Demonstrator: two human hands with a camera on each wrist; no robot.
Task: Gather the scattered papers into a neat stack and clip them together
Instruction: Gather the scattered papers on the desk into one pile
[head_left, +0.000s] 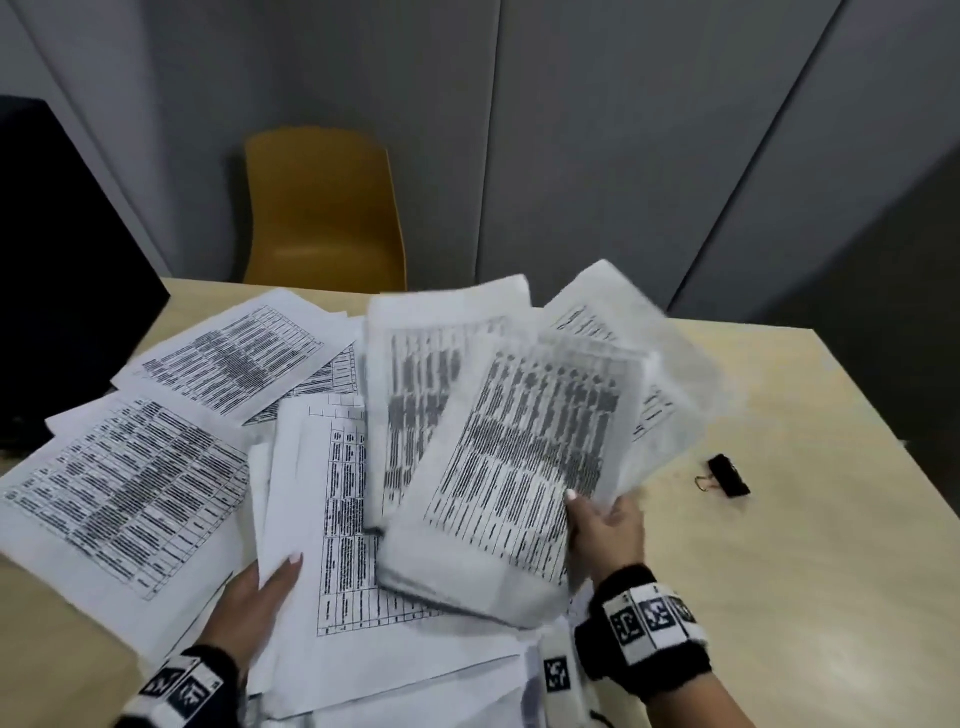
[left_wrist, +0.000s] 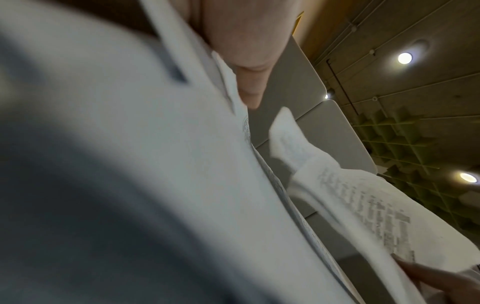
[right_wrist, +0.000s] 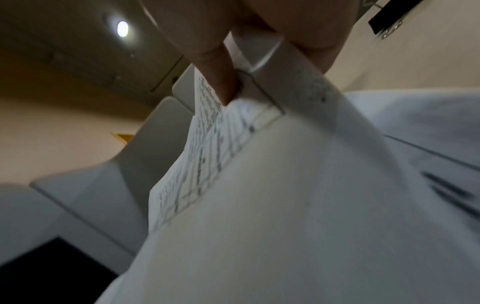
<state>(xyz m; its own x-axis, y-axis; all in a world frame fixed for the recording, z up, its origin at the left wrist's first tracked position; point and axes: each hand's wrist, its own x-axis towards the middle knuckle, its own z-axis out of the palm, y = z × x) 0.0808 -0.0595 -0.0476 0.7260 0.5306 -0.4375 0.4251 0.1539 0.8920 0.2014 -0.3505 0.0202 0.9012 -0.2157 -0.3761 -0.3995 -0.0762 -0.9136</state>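
Beige tabletop (head_left: 779, 545), grey wall behind. Papers (head_left: 156, 493) strewn toward left edge; light, floppy, slippery; grip by edges. Right hand (head_left: 605, 535) pinches fanned sheaf (head_left: 519, 467); left hand (head_left: 254, 608) apparently lifting one sheet. Binder clip (head_left: 727, 475) near right edge

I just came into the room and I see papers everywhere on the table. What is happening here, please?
A person is gathering printed sheets on a light wooden table. The right hand grips a fanned bundle of sheets, lifted and blurred by motion. The left hand pinches the edge of a printed sheet in the loose pile. More scattered papers lie to the left, not yet stacked. The black binder clip lies untouched on the table to the right.
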